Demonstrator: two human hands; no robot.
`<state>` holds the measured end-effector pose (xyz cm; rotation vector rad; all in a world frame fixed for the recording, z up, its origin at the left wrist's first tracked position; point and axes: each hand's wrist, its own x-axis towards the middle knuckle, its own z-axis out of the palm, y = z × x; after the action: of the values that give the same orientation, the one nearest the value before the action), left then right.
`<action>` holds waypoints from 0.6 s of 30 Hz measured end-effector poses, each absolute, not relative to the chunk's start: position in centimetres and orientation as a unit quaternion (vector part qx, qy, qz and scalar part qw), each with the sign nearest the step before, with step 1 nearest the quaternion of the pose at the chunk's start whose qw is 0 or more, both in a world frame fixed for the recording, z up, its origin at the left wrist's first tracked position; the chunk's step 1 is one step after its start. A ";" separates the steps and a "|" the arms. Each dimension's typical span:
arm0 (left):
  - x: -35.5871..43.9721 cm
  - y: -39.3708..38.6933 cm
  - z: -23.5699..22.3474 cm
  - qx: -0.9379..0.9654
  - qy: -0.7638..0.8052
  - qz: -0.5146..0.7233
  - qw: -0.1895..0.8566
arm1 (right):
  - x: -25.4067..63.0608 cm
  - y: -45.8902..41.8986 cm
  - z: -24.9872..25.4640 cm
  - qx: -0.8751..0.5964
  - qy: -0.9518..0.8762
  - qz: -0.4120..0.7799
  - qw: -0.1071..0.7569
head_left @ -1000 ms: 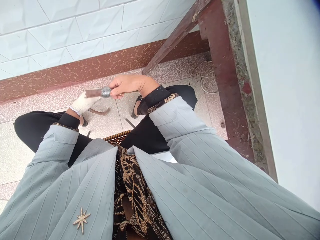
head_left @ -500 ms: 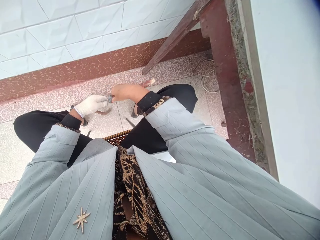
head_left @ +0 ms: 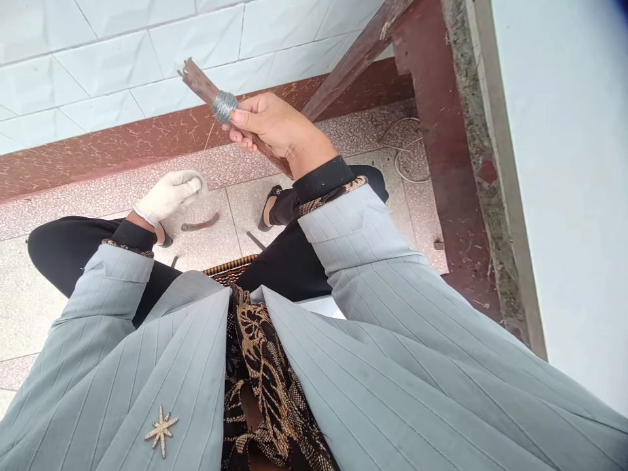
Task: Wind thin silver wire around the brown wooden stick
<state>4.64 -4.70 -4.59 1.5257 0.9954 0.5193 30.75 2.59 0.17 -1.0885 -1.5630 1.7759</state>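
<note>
My right hand (head_left: pixel 275 127), bare, is wrapped round a brown wooden stick (head_left: pixel 199 82) and holds it up at a slant. Near the stick's upper end, grey string (head_left: pixel 224 106) is wound in a thick band beside my thumb. From this band a thin strand runs down toward my left hand (head_left: pixel 171 194), which wears a white knitted glove. The gloved fingers are closed in a pinch on the strand, though their tips are blurred. On the floor just below that hand lies a short curved piece of wood (head_left: pixel 200 222).
A red-brown wooden frame with a slanted brace (head_left: pixel 353 62) stands at the right. A pale cable (head_left: pixel 405 167) loops on the floor beside it. White tiles (head_left: pixel 112 62) cover the wall ahead. The edge of a woven seat (head_left: pixel 228 269) shows between my legs.
My right hand has risen away from my left and turned, bringing the stick's wound end up into view. My left hand has shifted slightly left and up, uncovering the curved wood.
</note>
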 end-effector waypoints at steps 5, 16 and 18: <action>5.9 -5.4 -3.0 0.653 0.449 0.171 0.585 | 29.2 3.4 -1.5 -0.541 -0.699 0.458 0.094; 3.8 -4.2 -5.0 0.704 0.485 0.166 0.491 | 27.4 1.6 -1.8 -0.338 -0.802 0.384 -0.307; 3.9 -4.2 -4.9 0.690 0.486 0.175 0.507 | 28.0 1.4 -0.9 -0.276 -0.778 0.481 -0.295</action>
<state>3.85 -4.21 -4.91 1.6632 1.1711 0.4226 27.95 1.42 -0.91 -1.0805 -3.0456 1.8841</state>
